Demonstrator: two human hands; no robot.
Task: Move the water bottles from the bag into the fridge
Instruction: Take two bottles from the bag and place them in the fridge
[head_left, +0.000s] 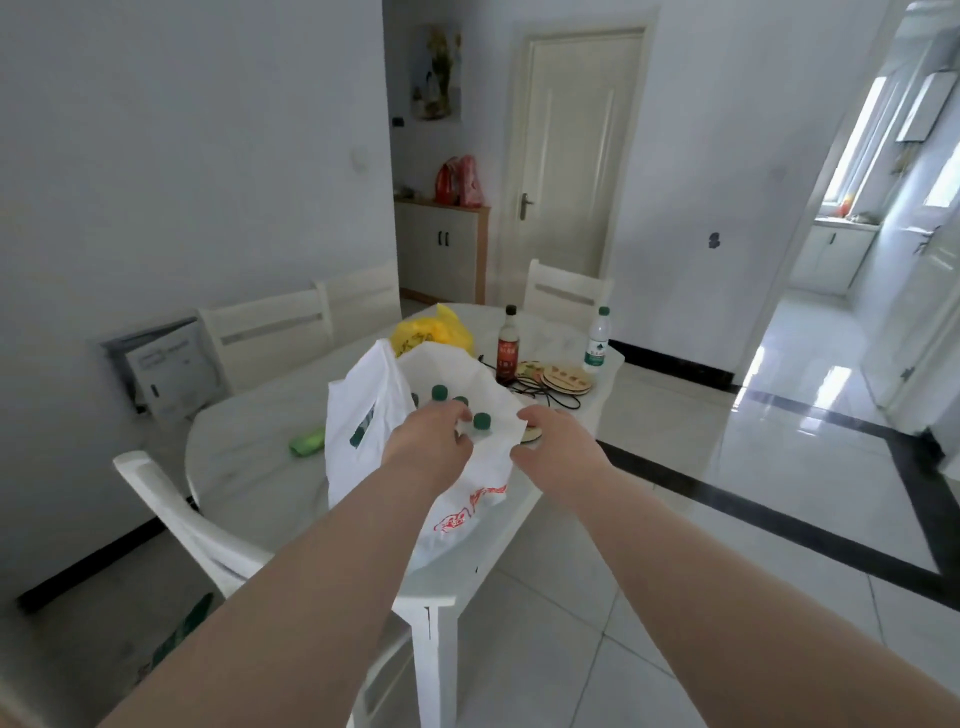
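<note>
Evidently I was only starting: my left hand (431, 441) and right hand (550, 441) both pinched the rim of the bag (363, 415) on the surface (249, 467), while the green-capped water bottles (482, 421) stood inside it and no fridge was in view.
</note>
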